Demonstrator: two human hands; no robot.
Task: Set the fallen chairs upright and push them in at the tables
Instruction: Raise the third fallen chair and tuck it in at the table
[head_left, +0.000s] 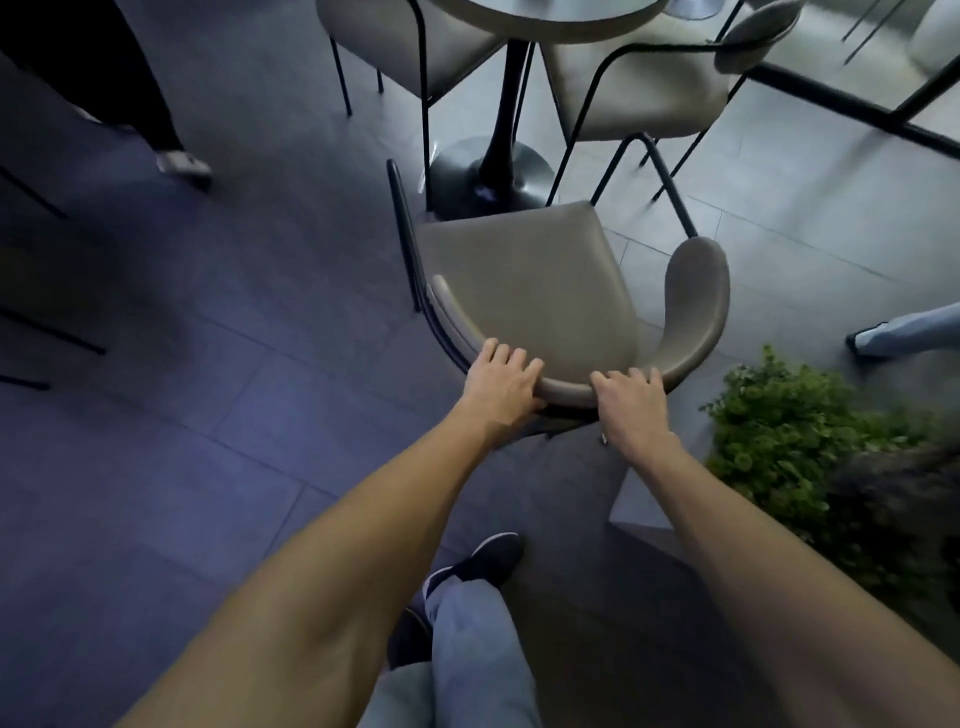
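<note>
**Both hands on the chair back, chair upright at the table**

Left fingers (506, 356) curl over the top edge of the backrest (696, 291), thumb tucked under it. That is a grip by the left hand (501, 382), centre of frame. The right hand (631, 410) is just beside it on the same curved edge, fingers hooked over the top, also gripping. Hands are near each other but apart. Both forearms are bare and stretched forward from the bottom corners of the frame, wrists roughly straight.

The chair (524, 280) stands on its legs in mid frame, with its grey padded seat facing up-frame toward the table (545, 15). The whole seat is visible, below the round tabletop in the picture. Its front edge is near the table's dark pedestal base (488, 171).

Around it:
- A second chair (374, 47) sits at the table, upper left, with a thin black frame.
- A third chair (639, 88) sits at the table, upper right. Its black legs come down near the front right corner of the held chair's seat.
- A green plant (779, 431) is just beside the right end of the backrest, right of frame.
- The person's own dark shoe (491, 558) and a jeans leg are at bottom centre, behind the chair.
- Another person's foot (184, 166) is at upper left and a light trouser leg (904, 332) at the right edge, both well apart from the chair.
- The floor (208, 364) is grey tile.
</note>
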